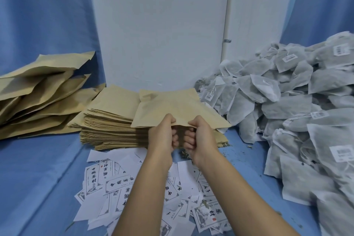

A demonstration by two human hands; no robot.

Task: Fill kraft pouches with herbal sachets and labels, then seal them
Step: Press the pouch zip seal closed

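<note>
At frame centre, we are pinching the kraft pouch (178, 110) mouth with left hand (162, 136) and right hand (201, 136) fingers clamped; uneven pulling risks tearing it.

My left hand (162, 136) and right hand (201, 136) hide part of the flat tan kraft paper pouch's (178, 107) near edge, and the heap of grey mesh herbal sachets (287, 105) runs off the right edge, its tags unreadable.

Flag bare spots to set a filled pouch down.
Widest: blue cloth front-left, bordered by puffed pouches, the flat pouch stack and the labels. Also a narrow crumb-strewn strip between labels and sachet heap. Crowded: centre, right, back-left.
</note>
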